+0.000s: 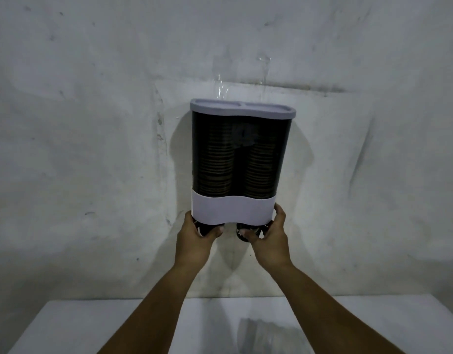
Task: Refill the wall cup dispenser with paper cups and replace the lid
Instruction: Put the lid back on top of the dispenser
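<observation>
The dispenser (239,159) hangs on the wall (92,123) at centre, lid (242,109) on, two cup stacks inside. At 6 o'clock beneath it, left hand (196,235) and right hand (270,237) each curl around a protruding bottom cup, above the tabletop (92,325)

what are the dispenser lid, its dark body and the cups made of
Lid: looks like matte pale plastic, moulded rim and two shallow recesses. Body: probably smoky see-through plastic, since stacked cup rims show through it. Cups: likely paper with a dark printed coat; white lettering shows, but hands cover most of them.
</observation>
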